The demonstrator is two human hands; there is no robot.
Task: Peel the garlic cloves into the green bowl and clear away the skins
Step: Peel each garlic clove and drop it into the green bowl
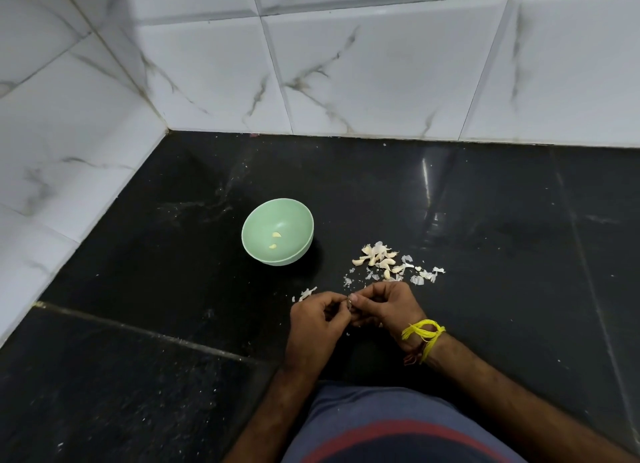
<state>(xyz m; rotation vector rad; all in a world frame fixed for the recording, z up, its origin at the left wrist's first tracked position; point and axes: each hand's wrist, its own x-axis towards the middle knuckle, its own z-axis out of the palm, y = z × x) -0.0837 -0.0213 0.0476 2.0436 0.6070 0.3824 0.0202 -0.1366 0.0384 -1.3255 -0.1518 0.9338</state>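
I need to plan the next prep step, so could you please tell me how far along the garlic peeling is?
Early stage. Two peeled cloves lie in the green bowl. The left hand and right hand pinch something small between them, probably a clove. A pile of unpeeled cloves and scattered skins remain on the counter.

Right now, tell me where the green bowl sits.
In the head view the green bowl stands on the black counter, left of centre, beyond the left hand and to the left of the garlic pile.
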